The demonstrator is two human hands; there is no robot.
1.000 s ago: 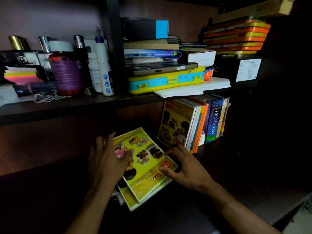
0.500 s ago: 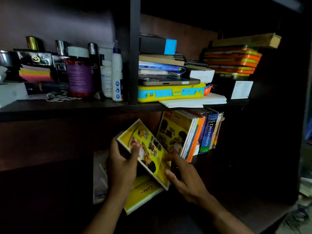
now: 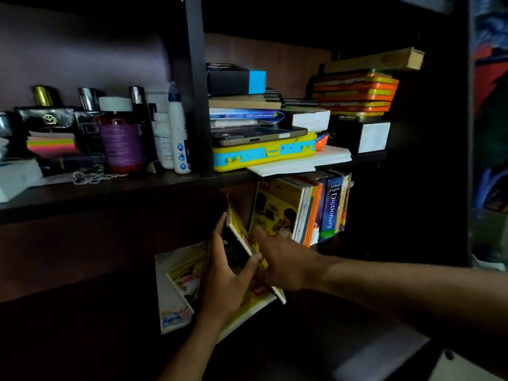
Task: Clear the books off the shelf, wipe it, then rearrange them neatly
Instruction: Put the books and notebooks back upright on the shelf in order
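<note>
Yellow book [image 3: 239,229]: thin, stiff, light, tilted upright. Left hand [image 3: 224,273] and right hand [image 3: 283,264] pinch its edges; best held at the lower edge, apparently 6 o'clock.

Both hands — left hand [image 3: 225,273], right hand [image 3: 286,259] — gripping tilted yellow book [image 3: 242,232], upright books [image 3: 310,210] beside

Lower shelf [image 3: 324,320]: open right front; upright books [image 3: 302,210] block back.
</note>
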